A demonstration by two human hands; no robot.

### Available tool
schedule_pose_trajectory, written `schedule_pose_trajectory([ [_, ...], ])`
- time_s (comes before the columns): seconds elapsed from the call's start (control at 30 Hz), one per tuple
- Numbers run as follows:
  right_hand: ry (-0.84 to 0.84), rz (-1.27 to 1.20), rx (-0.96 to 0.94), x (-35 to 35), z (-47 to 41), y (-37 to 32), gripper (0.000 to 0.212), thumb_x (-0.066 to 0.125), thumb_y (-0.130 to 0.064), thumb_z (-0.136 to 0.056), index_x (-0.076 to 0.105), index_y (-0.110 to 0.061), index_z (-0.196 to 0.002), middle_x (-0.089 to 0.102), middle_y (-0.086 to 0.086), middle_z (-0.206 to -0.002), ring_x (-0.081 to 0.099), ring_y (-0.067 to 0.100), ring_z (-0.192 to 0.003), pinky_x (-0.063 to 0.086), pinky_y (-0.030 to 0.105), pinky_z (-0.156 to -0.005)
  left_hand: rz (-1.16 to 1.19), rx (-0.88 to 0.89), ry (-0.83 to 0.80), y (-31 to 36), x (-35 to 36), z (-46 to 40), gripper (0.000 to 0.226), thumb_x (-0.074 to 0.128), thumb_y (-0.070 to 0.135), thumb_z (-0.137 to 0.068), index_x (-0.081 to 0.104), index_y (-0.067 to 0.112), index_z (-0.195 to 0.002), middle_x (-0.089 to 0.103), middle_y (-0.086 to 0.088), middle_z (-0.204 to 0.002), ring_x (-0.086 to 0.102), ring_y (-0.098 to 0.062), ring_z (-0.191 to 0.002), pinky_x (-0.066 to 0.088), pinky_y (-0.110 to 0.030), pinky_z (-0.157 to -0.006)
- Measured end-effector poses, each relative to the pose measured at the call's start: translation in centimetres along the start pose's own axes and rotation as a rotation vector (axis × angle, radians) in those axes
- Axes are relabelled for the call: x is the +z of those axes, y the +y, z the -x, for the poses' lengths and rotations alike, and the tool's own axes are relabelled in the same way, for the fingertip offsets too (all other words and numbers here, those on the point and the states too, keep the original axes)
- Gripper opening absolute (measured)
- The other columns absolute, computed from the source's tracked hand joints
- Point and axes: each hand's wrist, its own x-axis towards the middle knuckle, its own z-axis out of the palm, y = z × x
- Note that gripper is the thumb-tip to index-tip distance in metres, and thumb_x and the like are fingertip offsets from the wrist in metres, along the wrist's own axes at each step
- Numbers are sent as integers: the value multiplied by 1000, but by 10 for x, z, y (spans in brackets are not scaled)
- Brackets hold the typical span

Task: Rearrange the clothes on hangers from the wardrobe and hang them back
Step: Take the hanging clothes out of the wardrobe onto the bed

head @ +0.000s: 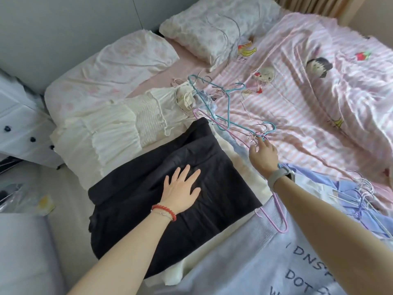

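Observation:
A black garment (148,199) lies spread on the near edge of the bed, and my left hand (182,188) rests flat on it with fingers apart. My right hand (263,154) reaches over the bed, its fingertips at the hooks of a tangle of teal and pink wire hangers (223,120); whether they grip a hook is unclear. A cream ruffled dress (119,128) lies left of the hangers. A pale lilac printed garment (276,262) on a pink hanger (276,218) lies under my right forearm. Blue clothes on white hangers (357,196) lie at the right.
The bed carries a pink striped cartoon quilt (308,107) and two pillows (114,67) at its head. A white drawer unit (23,126) stands left of the bed. A plastic bag and small items lie on the floor (32,201) at the left.

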Motion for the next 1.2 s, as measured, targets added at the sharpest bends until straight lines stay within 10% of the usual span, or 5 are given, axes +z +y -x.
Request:
schedule_pose_trajectory([
  [0.3, -8, 85, -520, 21, 134, -84, 43, 39, -23, -96, 40, -10, -137, 37, 10, -145, 24, 28, -138, 16, 46, -112, -23, -291, 378, -44, -31, 101, 51, 33, 34, -98, 20, 25, -146, 16, -1, -155, 10, -20, -143, 7, -47, -114],
  [0.53, -151, 42, -900, 55, 295, -134, 48, 31, -31, -88, 62, -5, -115, 61, 13, -121, 51, 35, -118, 39, 51, -97, 218, -393, 812, -93, 22, 277, 31, 61, 14, -83, 64, 6, -112, 66, -11, -110, 65, -29, -94, 52, -40, -80],
  [0.7, -396, 145, -1285, 94, 442, -144, 36, 39, -25, -83, 67, -9, -99, 67, 9, -103, 62, 35, -99, 49, 47, -83, 237, -712, 877, -126, 90, 438, 39, 40, 26, -78, 69, 5, -95, 70, -9, -86, 67, -29, -71, 54, -33, -59],
  [1.2, -967, 61, -2189, 163, 909, -129, 37, 38, -28, -80, 69, -10, -93, 70, 7, -93, 67, 27, -82, 56, 37, -69, 119, -1969, 1089, -54, 269, 902, 44, 34, 30, -81, 67, 12, -104, 66, -10, -109, 63, -30, -100, 46, -51, -86],
])
